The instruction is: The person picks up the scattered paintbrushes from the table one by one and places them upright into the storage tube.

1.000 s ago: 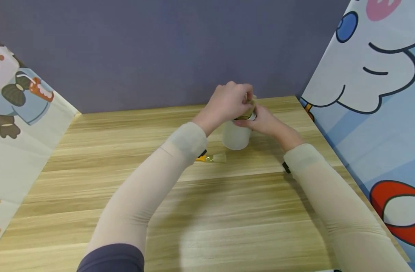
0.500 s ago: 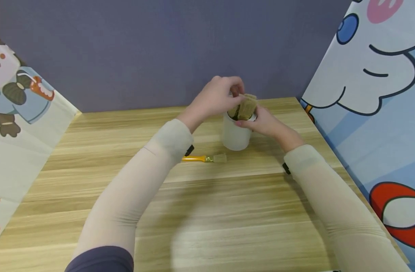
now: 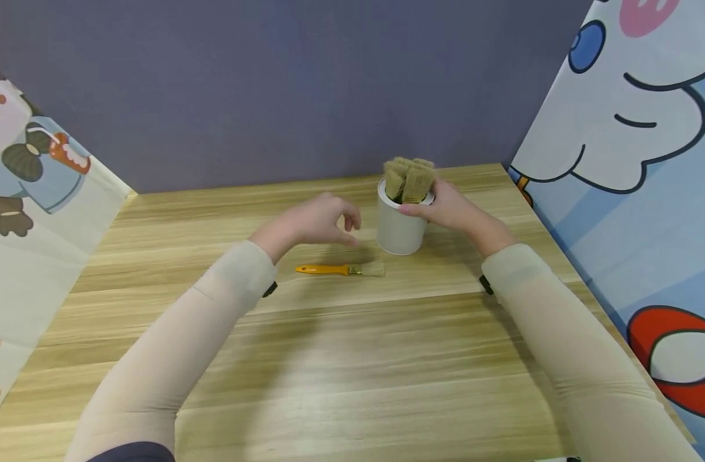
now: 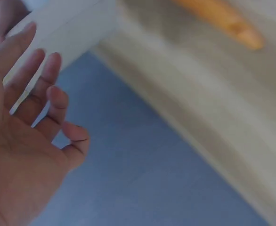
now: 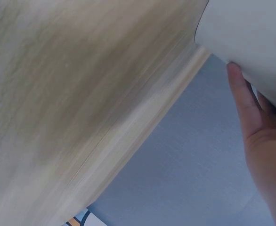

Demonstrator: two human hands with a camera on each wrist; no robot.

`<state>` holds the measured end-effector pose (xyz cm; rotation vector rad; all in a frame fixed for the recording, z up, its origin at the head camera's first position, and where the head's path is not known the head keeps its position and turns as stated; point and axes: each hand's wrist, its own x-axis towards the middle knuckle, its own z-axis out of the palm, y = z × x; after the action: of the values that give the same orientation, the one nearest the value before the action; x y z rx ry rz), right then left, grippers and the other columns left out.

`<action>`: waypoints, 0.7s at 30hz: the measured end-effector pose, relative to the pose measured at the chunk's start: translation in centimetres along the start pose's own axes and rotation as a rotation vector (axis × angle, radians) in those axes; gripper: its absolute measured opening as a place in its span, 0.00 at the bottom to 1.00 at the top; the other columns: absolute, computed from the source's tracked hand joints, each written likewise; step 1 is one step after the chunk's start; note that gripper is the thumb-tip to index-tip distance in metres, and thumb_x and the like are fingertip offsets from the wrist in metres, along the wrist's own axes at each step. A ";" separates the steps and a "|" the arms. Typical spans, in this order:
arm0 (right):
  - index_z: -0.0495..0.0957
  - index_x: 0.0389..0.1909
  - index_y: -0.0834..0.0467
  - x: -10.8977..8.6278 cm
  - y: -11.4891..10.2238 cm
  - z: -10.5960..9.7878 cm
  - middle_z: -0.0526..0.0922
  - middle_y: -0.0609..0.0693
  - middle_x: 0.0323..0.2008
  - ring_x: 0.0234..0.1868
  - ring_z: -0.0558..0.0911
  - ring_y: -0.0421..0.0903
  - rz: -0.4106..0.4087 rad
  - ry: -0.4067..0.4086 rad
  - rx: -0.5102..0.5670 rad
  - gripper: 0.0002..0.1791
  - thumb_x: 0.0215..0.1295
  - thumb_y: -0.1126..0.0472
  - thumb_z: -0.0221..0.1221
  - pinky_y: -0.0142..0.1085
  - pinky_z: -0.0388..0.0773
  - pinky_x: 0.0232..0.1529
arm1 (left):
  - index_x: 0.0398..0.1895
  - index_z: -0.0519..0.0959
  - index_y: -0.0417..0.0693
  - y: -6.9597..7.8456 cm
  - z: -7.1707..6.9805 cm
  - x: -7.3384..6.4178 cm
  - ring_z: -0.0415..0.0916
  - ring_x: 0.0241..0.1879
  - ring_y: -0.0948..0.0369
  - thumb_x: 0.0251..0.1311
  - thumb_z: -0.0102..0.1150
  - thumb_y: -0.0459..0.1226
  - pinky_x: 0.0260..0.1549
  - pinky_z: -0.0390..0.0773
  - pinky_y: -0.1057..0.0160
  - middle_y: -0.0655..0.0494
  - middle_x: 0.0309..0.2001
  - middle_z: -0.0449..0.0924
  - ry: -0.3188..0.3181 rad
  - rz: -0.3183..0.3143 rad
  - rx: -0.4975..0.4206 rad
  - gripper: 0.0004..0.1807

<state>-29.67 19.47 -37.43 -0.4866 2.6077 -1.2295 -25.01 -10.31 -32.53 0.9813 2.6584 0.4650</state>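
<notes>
A white cylindrical container (image 3: 400, 230) stands upright near the table's back edge, with several paintbrushes (image 3: 409, 179) in it, bristles up. My right hand (image 3: 447, 204) grips the container's rim from the right, thumb at the front; in the right wrist view its fingers lie along the white wall (image 5: 251, 37). To the left, my left hand (image 3: 323, 220) hovers with loosely bent fingers and nothing in them; the left wrist view shows its palm (image 4: 25, 150) bare. Just below that hand a paintbrush (image 3: 339, 269) with an orange handle lies flat, bristles pointing right.
The wooden table (image 3: 387, 372) ends at a grey-blue wall (image 3: 271, 90) behind. Printed cartoon panels flank it, one at the left (image 3: 34, 167) and one at the right (image 3: 647, 167).
My left hand has drawn away from the brushes in the container, moving left and down to above the lying paintbrush. The right hand keeps its grip on the container.
</notes>
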 end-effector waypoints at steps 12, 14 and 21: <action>0.54 0.85 0.54 0.0 -0.1 0.0 0.72 0.62 0.73 0.61 0.81 0.60 0.000 -0.004 -0.002 0.53 0.68 0.40 0.70 0.51 0.82 0.53 | 0.35 0.79 0.48 -0.6 6.1 0.2 0.68 0.36 0.59 0.63 0.75 0.49 0.40 0.72 0.56 0.57 0.34 0.73 -0.130 -0.006 0.119 0.17; 0.54 0.84 0.54 0.0 -0.1 0.0 0.73 0.63 0.73 0.60 0.81 0.60 -0.007 0.001 -0.003 0.52 0.68 0.40 0.70 0.50 0.81 0.53 | 0.36 0.81 0.50 -0.3 6.4 0.3 0.70 0.38 0.59 0.64 0.75 0.49 0.42 0.75 0.55 0.59 0.37 0.76 -0.127 -0.017 0.146 0.15; 0.53 0.85 0.53 0.0 -0.1 0.0 0.73 0.63 0.72 0.59 0.82 0.60 -0.010 0.005 -0.010 0.54 0.67 0.40 0.70 0.51 0.81 0.53 | 0.47 0.85 0.52 0.2 7.3 0.7 0.79 0.45 0.59 0.67 0.71 0.47 0.55 0.81 0.44 0.58 0.45 0.85 -0.150 -0.070 0.152 0.13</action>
<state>-29.61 19.36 -37.34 -0.4994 2.6197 -1.2234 -22.86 -8.23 -39.22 0.9218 2.6118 0.1686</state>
